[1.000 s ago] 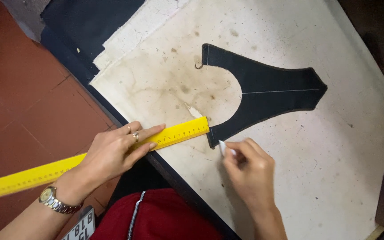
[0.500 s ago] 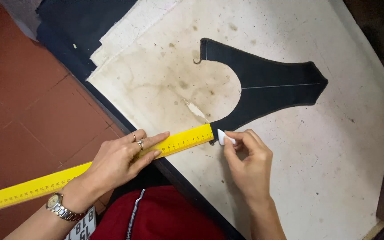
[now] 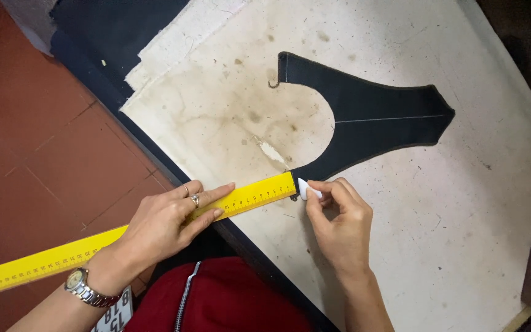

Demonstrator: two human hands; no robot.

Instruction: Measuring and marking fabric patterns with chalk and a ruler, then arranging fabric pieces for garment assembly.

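Observation:
My left hand (image 3: 167, 221) presses flat on a long yellow ruler (image 3: 50, 261), whose far end lies on the near tip of a dark curved fabric piece (image 3: 370, 117). My right hand (image 3: 339, 224) pinches a small white piece of tailor's chalk (image 3: 305, 189), with its tip right at the ruler's end. The fabric piece lies flat on a stained white cloth-covered table (image 3: 450, 233), with a thin white line along its right arm. A metal wristwatch (image 3: 84, 289) sits on my left wrist, and a ring on one finger.
Dark blue cloth (image 3: 118, 31) lies at the table's far left corner, partly under the white cover. Red floor tiles (image 3: 38, 147) are on the left. My red garment with a zip (image 3: 216, 301) is at the bottom, next to the table's edge.
The ruler and my left hand have shifted slightly so its end lies on the fabric's near tip. My right hand has moved up, bringing the chalk to the ruler's end.

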